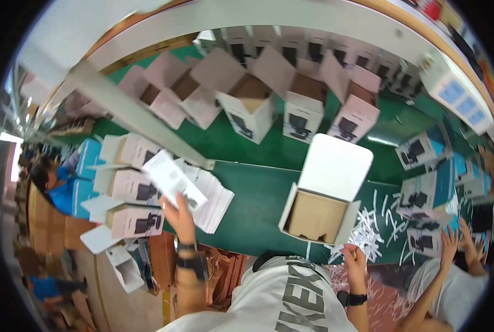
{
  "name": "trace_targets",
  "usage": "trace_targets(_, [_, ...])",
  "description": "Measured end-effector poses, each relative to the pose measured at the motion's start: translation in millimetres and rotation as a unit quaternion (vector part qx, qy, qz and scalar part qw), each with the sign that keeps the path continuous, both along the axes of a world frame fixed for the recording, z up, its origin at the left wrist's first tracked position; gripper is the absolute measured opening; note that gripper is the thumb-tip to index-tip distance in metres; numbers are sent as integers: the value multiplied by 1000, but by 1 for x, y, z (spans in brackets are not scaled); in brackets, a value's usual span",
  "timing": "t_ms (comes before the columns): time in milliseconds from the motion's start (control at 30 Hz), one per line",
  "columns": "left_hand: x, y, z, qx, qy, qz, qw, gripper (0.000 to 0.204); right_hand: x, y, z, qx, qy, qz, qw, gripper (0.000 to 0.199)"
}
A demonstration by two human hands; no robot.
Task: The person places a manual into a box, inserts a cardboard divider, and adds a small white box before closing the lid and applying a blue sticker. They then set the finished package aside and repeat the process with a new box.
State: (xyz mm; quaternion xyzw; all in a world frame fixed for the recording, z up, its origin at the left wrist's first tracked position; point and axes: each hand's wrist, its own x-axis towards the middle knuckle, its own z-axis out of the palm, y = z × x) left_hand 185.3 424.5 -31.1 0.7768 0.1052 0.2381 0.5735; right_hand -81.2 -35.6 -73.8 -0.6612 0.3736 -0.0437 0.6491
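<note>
My left hand (181,220) grips a white printed leaflet (172,176) by its lower edge. The leaflet is raised over a stack of similar leaflets (218,209) on the green bench. In front of me stands a white box with its lid (335,167) up and a brown cardboard insert (316,216) inside. My right hand (356,266) is at the bench's near edge, just right of that box. Its fingers are curled together around something small and yellowish that I cannot make out. Thin white paper strips (370,237) lie beside it.
Several open printed boxes (304,119) line the bench's far side, with more open boxes (139,188) at the left. A white post (131,113) rises at left. At right, a co-worker's hands (450,242) touch a box (424,243). A white unit (459,91) hangs at upper right.
</note>
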Motion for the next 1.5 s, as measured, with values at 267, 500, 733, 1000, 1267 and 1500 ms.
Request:
trace_targets(267, [-91,-166,68,6,-79,-371,925,53,10,12,-7,57,17,80,995,16])
trace_targets(500, [-74,-189,48,232,-120,-275,925,73,8,4,-5,32,-2,81,996,15])
trace_targets(733, [-75,-186,23,65,37,-328,942,76,59,6,49,-17,-107,78,991,20])
trace_targets(1000, [-66,-188,21,183,23,-316,931,58,106,37,82,4,-162,48,986,30])
trace_targets(1267, [-86,-191,68,154,-67,-235,957,59,99,35,65,32,-153,43,987,35])
trace_targets(1500, [-80,-188,30,149,19,-304,941,82,99,35,63,13,-138,46,989,38])
